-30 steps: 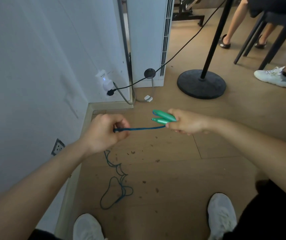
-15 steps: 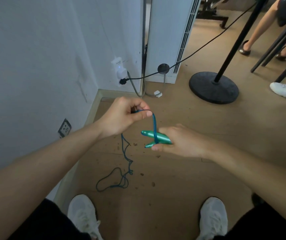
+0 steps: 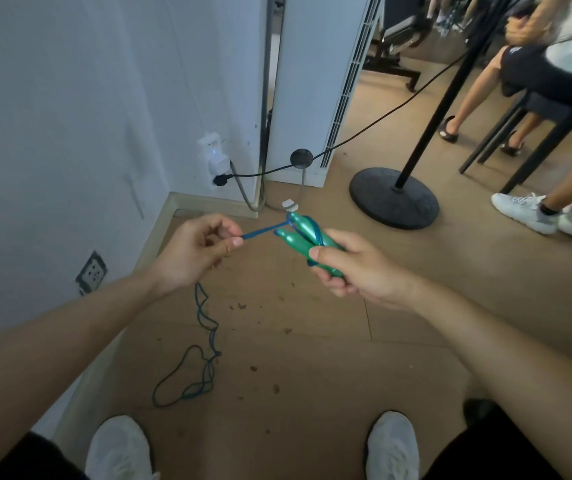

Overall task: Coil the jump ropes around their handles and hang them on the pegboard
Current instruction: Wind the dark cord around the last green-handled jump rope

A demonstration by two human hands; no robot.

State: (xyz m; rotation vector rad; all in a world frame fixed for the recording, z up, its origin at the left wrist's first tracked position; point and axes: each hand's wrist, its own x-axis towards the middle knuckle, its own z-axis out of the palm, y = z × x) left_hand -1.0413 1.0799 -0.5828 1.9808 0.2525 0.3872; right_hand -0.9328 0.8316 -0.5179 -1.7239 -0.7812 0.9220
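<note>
Nearest, between the person's white shoes (image 3: 118,448), most of the blue jump rope (image 3: 187,379) is still lying in a loose tangle on the floor (image 3: 312,393), rising from there to the left hand (image 3: 191,254). That hand's grip is narrow, thumb and forefinger pinching the rope. It is now pulling a short stretch taut out to the left, whereas half a second ago it was lifting the same stretch up and over the handles. Just beyond, the right hand (image 3: 360,275) is holding the two green handles (image 3: 300,233) together, its grip closed round their lower ends, their tips pointing away toward the wall. A blue loop is now lying around the pair, where a second ago the rope was running straight off them with no turn at all. So I judge the first wrap is going on and being tightened, with the bulk of the coiling still to come. Farther off, a black stand base (image 3: 393,199) is sitting on the floor, and no pegboard is showing.
</note>
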